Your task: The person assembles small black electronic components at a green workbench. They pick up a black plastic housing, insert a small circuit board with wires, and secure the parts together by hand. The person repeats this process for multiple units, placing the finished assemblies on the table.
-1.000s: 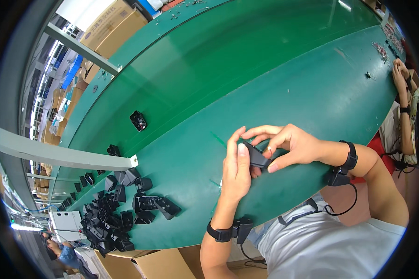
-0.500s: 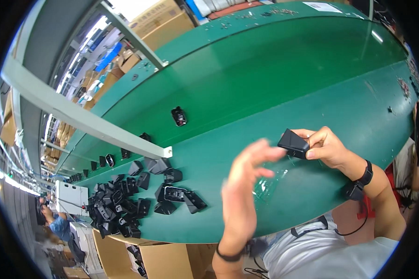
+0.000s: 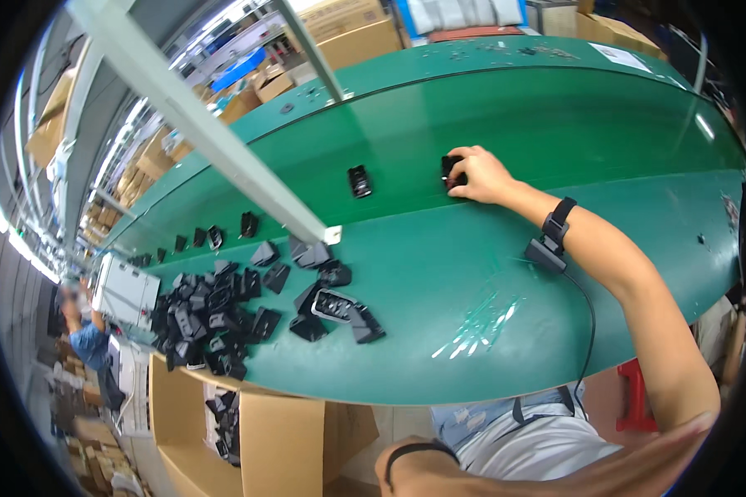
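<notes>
My right hand [image 3: 479, 176] reaches out over the shiny green strip, its fingers closed round a small black plastic housing [image 3: 453, 176] that they partly cover. To its left on the strip lies another open black housing [image 3: 359, 180]. Of my left arm only the forearm and the banded wrist [image 3: 423, 460] show at the lower edge; the hand is cut off. Left of the middle, a pile of wedge-shaped black housings [image 3: 215, 302] covers the green table [image 3: 406, 273]. One housing with its open side up [image 3: 333, 306] lies at the pile's right edge.
A pale metal post [image 3: 224, 149] slants down to the table. Further black housings [image 3: 215, 238] stand in a row along the strip. Below the table edge is an open cardboard box [image 3: 282, 439] with black parts inside. A cable hangs from my right wrist. A person works far left.
My right hand has carried the black housing away from me onto the green strip. My left hand has left the housing and dropped to the lower edge. The whole view has shifted.
</notes>
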The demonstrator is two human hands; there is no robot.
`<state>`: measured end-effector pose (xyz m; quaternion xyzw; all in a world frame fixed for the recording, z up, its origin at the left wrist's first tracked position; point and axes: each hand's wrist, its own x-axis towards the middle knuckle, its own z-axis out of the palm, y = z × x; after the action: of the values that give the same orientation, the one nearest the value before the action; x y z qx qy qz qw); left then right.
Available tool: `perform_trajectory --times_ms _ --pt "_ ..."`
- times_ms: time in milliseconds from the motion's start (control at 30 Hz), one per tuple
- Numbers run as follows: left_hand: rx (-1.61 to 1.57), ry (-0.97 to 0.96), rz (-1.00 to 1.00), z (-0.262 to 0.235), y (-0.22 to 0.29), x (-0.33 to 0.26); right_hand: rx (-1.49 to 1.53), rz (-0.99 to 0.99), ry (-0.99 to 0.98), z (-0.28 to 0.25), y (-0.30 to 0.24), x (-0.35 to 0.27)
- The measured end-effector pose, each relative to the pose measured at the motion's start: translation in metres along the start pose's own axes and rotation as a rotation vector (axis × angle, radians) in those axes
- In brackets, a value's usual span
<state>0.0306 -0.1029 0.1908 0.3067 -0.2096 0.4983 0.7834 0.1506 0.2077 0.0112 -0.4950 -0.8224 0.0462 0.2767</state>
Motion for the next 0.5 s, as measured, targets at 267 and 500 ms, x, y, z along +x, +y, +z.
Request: perform_trajectory --times_ms 267,500 --pt "-0.021 -0.003 0.041 0.005 0.002 -0.014 -0.067 -0.101 -0.042 0.002 -0.011 -0.009" --pt "0.305 0.05 0.15 -0.015 -0.011 -0.041 -0.024 -0.01 0.073 -0.076 0.01 -0.129"
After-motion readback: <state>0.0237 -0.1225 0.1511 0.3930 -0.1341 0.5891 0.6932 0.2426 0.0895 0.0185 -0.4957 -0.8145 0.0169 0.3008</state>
